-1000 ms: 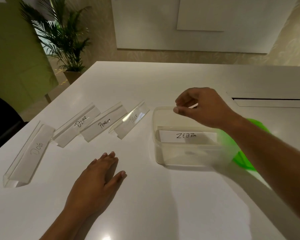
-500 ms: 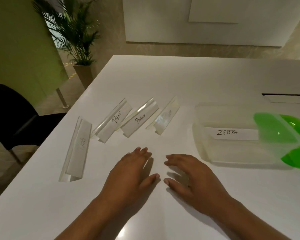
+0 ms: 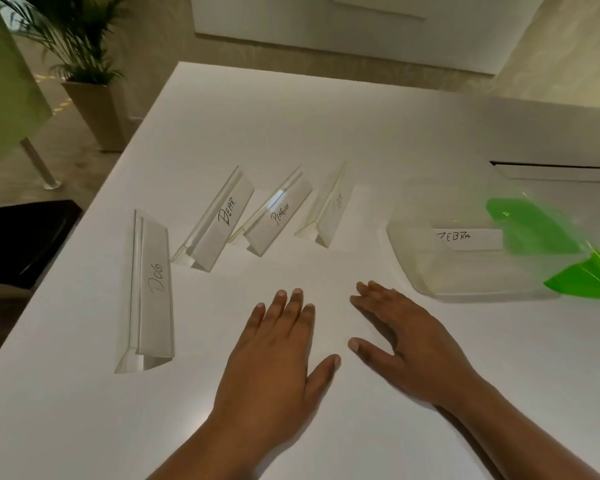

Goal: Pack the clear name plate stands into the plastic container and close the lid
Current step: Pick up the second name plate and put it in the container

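Several clear name plate stands lie on the white table (image 3: 326, 109): Dog (image 3: 151, 289) at the left, then Bear (image 3: 219, 220), Penguin (image 3: 278, 214) and one with a faint label (image 3: 329, 206). The clear plastic container (image 3: 430, 268) stands at the right with the Zebra stand (image 3: 465, 239) inside. Its green lid (image 3: 582, 275) leans against the container's right side. My left hand (image 3: 278, 351) and my right hand (image 3: 406, 337) rest flat on the table in front of the stands, fingers apart, holding nothing.
A dark slot (image 3: 555, 166) is cut into the table at the far right. A potted palm (image 3: 84, 64) stands on the floor beyond the table's left edge, and a black chair (image 3: 18, 237) sits at the left.
My right hand left the container, where the Zebra stand now lies, and came down flat on the table beside my left hand. The view has shifted left.
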